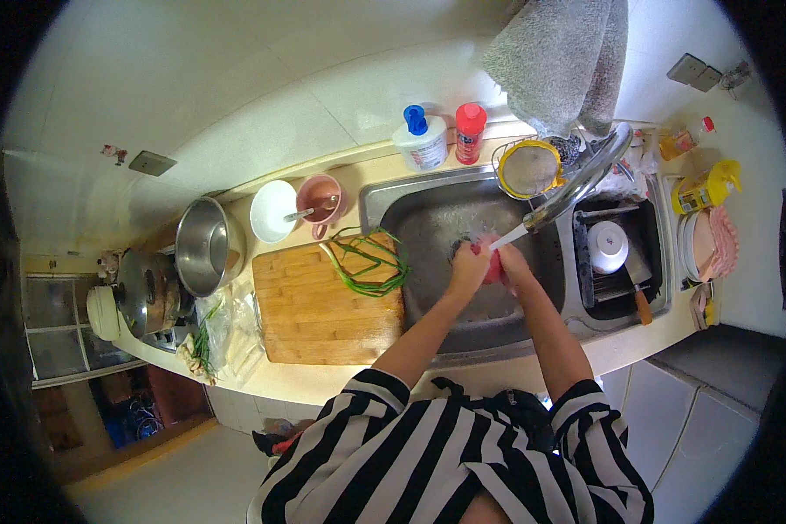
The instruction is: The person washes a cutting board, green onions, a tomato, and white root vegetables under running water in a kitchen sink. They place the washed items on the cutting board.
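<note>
Over the large basin of the steel sink (432,288), both my hands are under the running tap (566,196). My left hand (469,264) grips a pinkish-red item (493,270) from its left side. On the other side my right hand (513,261) holds the same item, and water from the white nozzle splashes around it. My fingers cover much of it, so I cannot tell exactly what it is. Just left of the sink lies a bamboo cutting board (327,314), with green scallions (370,262) across its upper right corner.
Behind the board are a white bowl (274,211), a pink mug (321,196) and a steel pot (208,245). A pump bottle (422,144), a red bottle (470,134) and a yellow-rimmed strainer (530,169) line the back. A cleaver (636,268) and white bowl (608,247) occupy the right basin.
</note>
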